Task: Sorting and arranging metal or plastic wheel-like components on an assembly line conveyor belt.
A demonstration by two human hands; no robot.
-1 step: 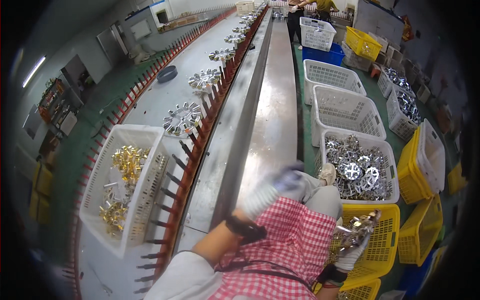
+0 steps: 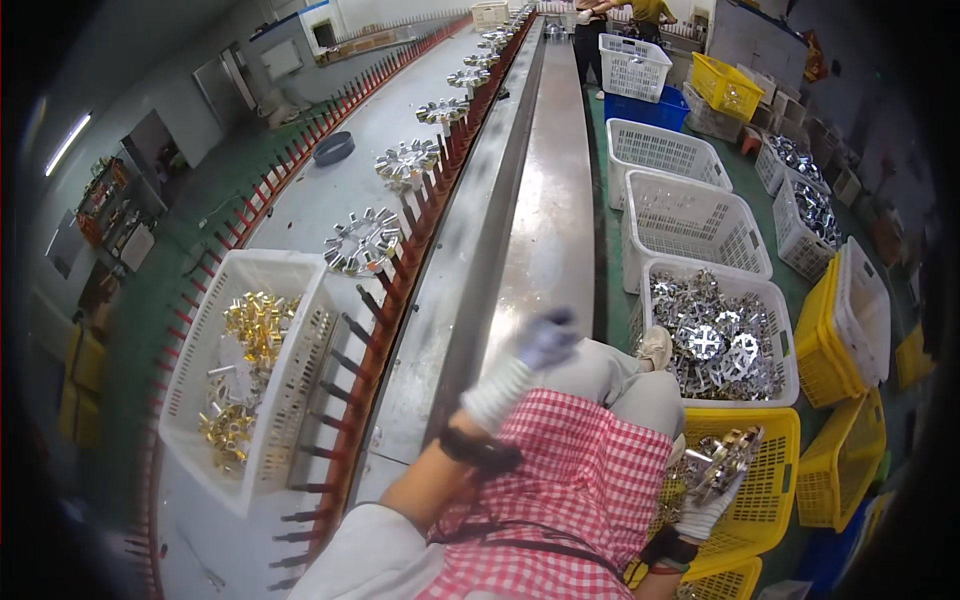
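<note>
My left hand (image 2: 545, 345), in a pale glove with dark grey fingers, is over the near part of the long metal channel (image 2: 550, 230), beside my knee. Its fingers are blurred, and I cannot make out anything in them. My right hand (image 2: 712, 508), in a white glove, is closed around a cluster of shiny metal parts (image 2: 722, 462). That cluster is above a yellow basket (image 2: 775, 480) at my right side. More metal pieces show in the basket beside it.
Left of the channel runs a row of dark upright pegs (image 2: 362, 333) on a red rail. Round slotted metal parts (image 2: 362, 240) are lined up beside the pegs. A white basket (image 2: 190, 390) holds gold and silver pieces. On the right, a white basket (image 2: 790, 345) is full of silver parts.
My left hand has moved slightly up and to the left, away from my lap. The metal cluster in my right hand has tilted and come slightly lower.
</note>
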